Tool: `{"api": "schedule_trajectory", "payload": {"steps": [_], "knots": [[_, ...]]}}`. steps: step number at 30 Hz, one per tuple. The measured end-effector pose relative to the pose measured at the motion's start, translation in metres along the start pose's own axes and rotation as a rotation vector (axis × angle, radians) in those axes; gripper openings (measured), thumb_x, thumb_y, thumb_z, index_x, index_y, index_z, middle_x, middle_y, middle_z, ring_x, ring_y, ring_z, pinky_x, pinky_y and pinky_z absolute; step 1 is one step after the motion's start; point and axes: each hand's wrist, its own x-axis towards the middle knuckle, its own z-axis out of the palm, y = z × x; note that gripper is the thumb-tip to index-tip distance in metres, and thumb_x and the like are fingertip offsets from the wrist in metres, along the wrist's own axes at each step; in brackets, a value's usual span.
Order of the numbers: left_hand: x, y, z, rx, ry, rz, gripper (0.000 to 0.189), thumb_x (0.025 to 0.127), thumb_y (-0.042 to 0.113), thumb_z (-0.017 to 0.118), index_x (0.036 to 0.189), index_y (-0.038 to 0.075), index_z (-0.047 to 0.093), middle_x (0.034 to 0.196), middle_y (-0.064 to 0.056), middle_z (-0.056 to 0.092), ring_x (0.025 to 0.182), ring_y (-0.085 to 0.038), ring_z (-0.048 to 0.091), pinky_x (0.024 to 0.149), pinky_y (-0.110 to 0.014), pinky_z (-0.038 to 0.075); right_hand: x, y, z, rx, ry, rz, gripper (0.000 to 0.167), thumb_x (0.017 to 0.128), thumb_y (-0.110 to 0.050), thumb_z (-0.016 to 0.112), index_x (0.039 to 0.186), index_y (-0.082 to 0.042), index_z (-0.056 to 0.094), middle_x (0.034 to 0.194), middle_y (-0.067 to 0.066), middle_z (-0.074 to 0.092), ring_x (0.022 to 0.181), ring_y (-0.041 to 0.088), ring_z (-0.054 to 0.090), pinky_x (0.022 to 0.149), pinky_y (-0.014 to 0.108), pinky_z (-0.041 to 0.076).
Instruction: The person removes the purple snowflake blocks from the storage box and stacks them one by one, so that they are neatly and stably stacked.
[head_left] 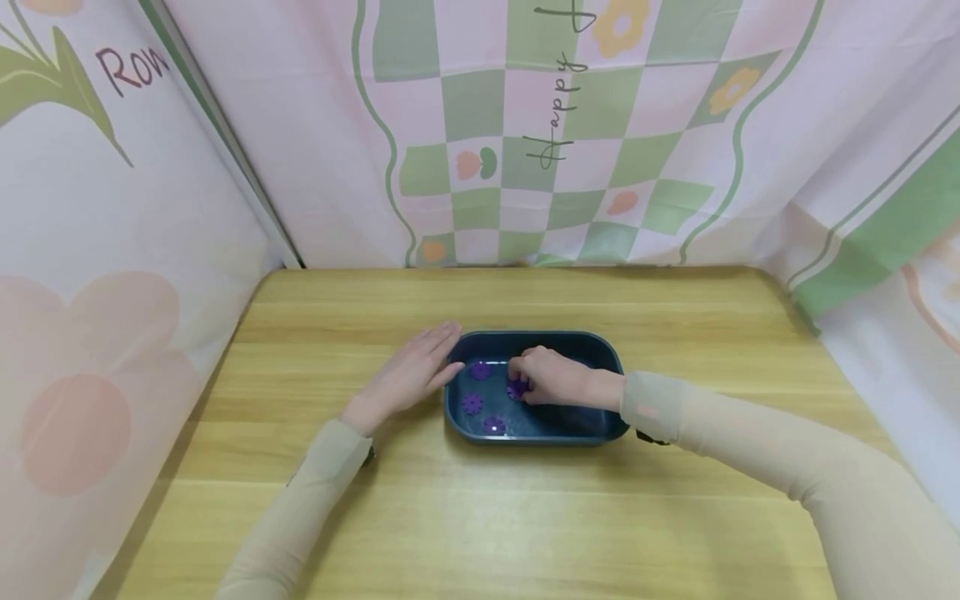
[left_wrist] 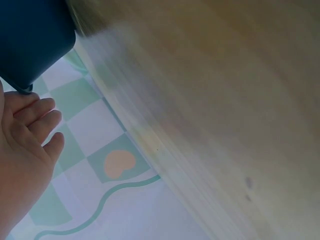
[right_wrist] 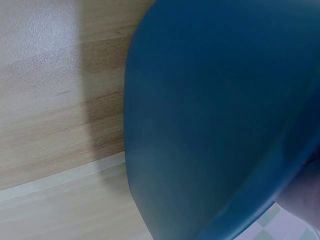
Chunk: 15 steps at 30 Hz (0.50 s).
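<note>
A dark blue rectangular tub (head_left: 540, 439) with rounded corners stands on the wooden table. Inside it, toward the left end, lie purple flower-shaped pieces with notched edges, among them one at the upper left (head_left: 480, 371), one below it (head_left: 472, 404) and one near the front wall (head_left: 495, 425). My right hand (head_left: 553, 377) reaches down into the tub, its fingers curled round another purple notched piece (head_left: 517, 389). My left hand (head_left: 411, 367) touches the tub's left rim, fingers fairly straight. In the left wrist view, the left fingertips (left_wrist: 42, 107) are right at the tub's corner.
The wooden table (head_left: 480, 517) reaches back to a curtain (head_left: 322, 167) with a green check pattern. More printed cloth (head_left: 112, 233) hangs along the left side and also on the right (head_left: 885, 275). The tub's outer wall (right_wrist: 200, 110) fills much of the right wrist view.
</note>
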Motion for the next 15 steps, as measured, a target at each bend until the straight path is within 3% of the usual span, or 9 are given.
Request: {"api": "schedule_trajectory", "payload": {"steps": [15], "knots": [[0.0,-0.0006,0.0031,0.015,0.028,0.011,0.06,0.106,0.04,0.042,0.153,0.002,0.034,0.159,-0.016,0.037,0.15,-0.029,0.034,0.125,-0.048,0.029,-0.0023,-0.0034,0.0012,-0.019,-0.006,0.007,0.025,0.085,-0.013,0.078,0.107,-0.003,0.072,0.097,0.012,0.069,0.074,0.011,0.058,0.068,0.022,0.06]]}}
